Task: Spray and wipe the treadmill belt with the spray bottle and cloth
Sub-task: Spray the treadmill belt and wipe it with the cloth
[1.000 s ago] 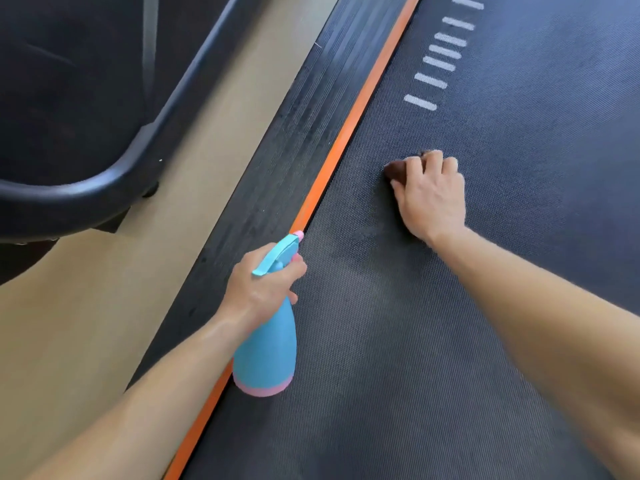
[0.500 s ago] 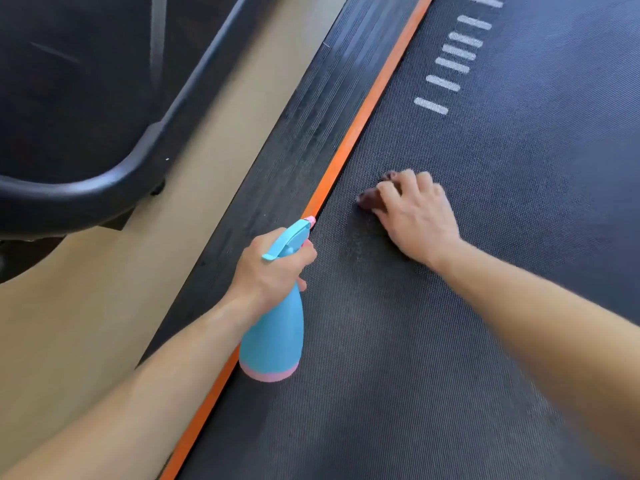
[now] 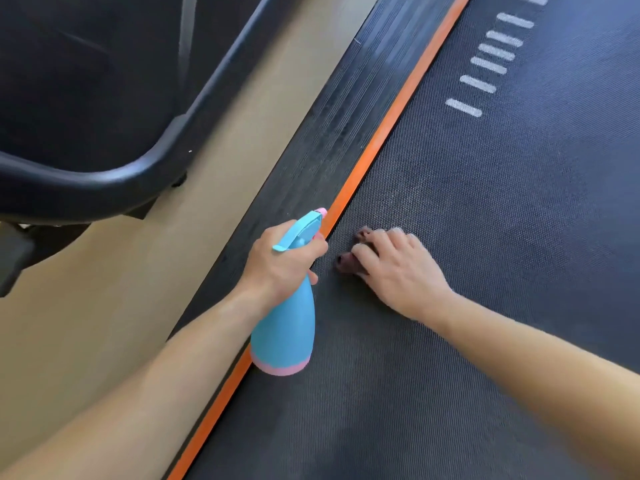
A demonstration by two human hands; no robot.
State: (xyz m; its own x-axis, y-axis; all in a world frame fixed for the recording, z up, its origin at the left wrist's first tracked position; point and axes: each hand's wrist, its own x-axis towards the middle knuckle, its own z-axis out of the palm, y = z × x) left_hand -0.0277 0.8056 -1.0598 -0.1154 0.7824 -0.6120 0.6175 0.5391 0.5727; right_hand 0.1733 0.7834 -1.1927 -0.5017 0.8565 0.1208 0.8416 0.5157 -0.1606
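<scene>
The dark textured treadmill belt [image 3: 485, 209] fills the right of the head view. My left hand [image 3: 280, 268] grips the neck of a light blue spray bottle [image 3: 285, 327] with a pink base, held above the orange strip [image 3: 388, 126] at the belt's left edge. My right hand [image 3: 398, 268] lies palm down on the belt, pressing a dark brown cloth [image 3: 346, 263]. Only small bits of the cloth show past the fingertips. The two hands are close together, a short gap between them.
A ribbed black side rail [image 3: 332, 133] runs left of the orange strip. Beyond it is tan floor [image 3: 104, 306]. The black curved frame of another machine [image 3: 104, 181] stands at the upper left. White dash marks [image 3: 485, 67] are printed on the belt further up.
My right hand has dragged the cloth down and left along the belt toward the orange strip and the bottle. My left hand has kept its hold on the bottle, nearly still.
</scene>
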